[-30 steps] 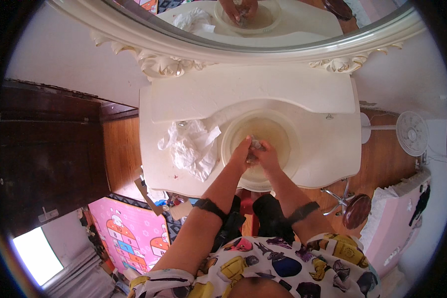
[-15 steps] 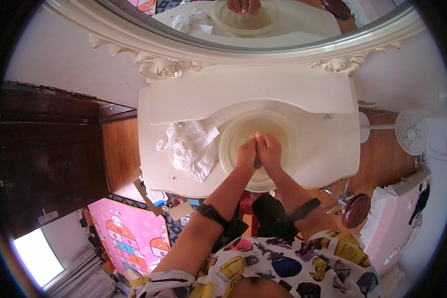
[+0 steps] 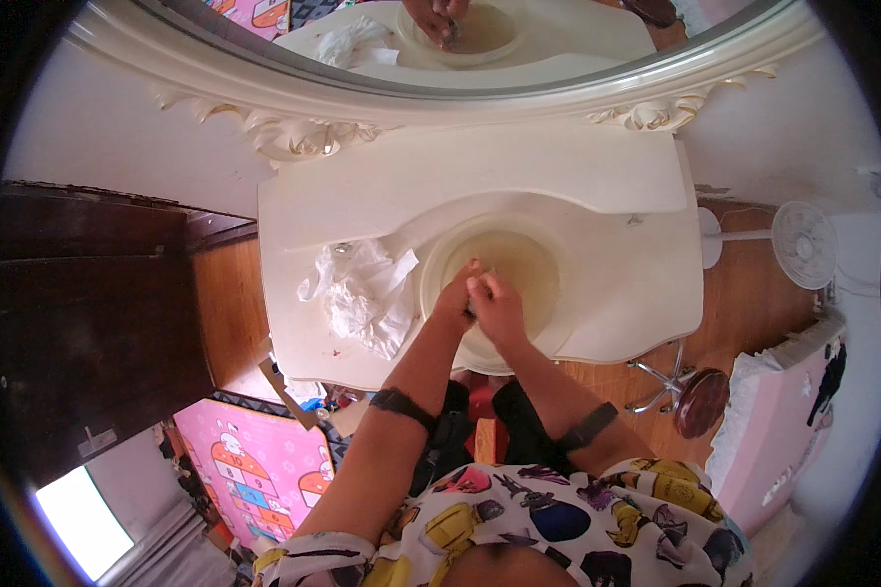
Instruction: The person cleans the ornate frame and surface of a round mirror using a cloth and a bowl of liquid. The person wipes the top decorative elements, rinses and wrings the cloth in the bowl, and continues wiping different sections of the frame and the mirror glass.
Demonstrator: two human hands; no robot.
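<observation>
A round, pale basin (image 3: pixel 564 338) stands on the cream dressing table (image 3: pixel 646 293), holding cloudy yellowish water (image 3: pixel 531 279). Over the basin's left part, my left hand (image 3: pixel 453 295) and my right hand (image 3: pixel 498 309) are pressed together. Both have curled fingers, the right ones lying over the left hand. Whatever sits between them is hidden; only a small dark patch shows at the gap. To the left of the basin lies a crumpled white plastic bag (image 3: pixel 362 308).
A curved mirror (image 3: pixel 519 59) in a carved cream frame rises at the table's far side and reflects hands and basin. On the right are a standing fan (image 3: pixel 804 245) and a round stool (image 3: pixel 701 403). A pink mat (image 3: pixel 250 470) lies lower left, near a dark door (image 3: pixel 93 323).
Both hands have shifted left within the basin, and the right fingers now fold over the left hand. The whole view has moved slightly.
</observation>
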